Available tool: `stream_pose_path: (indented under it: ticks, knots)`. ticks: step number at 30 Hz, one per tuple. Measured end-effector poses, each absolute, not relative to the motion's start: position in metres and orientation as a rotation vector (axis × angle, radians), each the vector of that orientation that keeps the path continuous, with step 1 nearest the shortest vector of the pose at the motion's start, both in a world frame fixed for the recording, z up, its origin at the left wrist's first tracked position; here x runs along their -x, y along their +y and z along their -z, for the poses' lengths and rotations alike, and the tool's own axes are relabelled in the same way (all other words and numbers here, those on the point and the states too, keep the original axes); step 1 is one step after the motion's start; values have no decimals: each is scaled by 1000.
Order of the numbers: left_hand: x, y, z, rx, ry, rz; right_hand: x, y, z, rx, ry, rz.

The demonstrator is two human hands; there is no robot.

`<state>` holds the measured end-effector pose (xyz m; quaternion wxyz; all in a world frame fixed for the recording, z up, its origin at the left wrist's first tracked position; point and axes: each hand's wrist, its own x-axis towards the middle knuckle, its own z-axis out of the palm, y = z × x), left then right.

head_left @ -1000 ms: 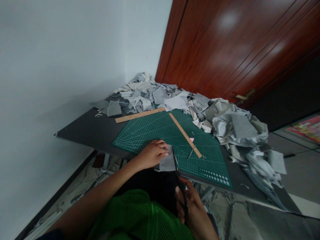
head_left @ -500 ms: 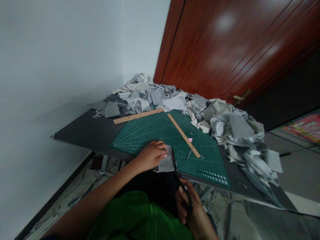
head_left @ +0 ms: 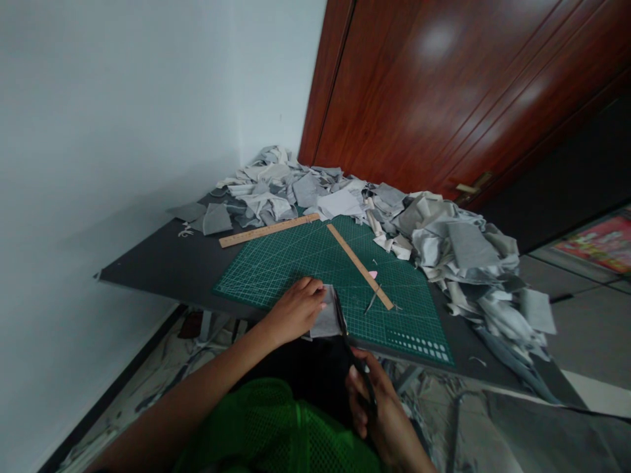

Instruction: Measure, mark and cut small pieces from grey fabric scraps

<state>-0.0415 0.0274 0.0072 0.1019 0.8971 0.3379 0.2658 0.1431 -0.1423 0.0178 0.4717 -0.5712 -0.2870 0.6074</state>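
Observation:
A small grey piece of fabric (head_left: 326, 322) lies at the front edge of the green cutting mat (head_left: 276, 263), partly past the edge. My left hand (head_left: 299, 307) is closed on its left side, fingers bent together over the cloth. In my right hand (head_left: 377, 401) is a pair of black-handled scissors (head_left: 363, 375), gripped below the table edge. Their blades point away from me along the fabric's right edge; how far apart the blades are is hard to make out.
A wooden ruler (head_left: 359, 265) lies on the mat, with thin scraps and a pink bit (head_left: 373, 274) beside it. Another ruler (head_left: 269, 230) crosses the mat's back left edge. Heaps of grey fabric pieces (head_left: 444, 230) line the back and right of the dark table (head_left: 162, 266).
The view has shifted slightly. Both hands keep their grips, and the scissors stay along the fabric's right edge with the blades at a slightly different angle.

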Motion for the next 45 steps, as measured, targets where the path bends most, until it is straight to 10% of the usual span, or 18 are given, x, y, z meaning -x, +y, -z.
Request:
stream_pose_path:
  ticks: [45]
  knots:
    - [43,29,-14,-2650,960,-756,-129,-141,-12,1453,-764,-1404]
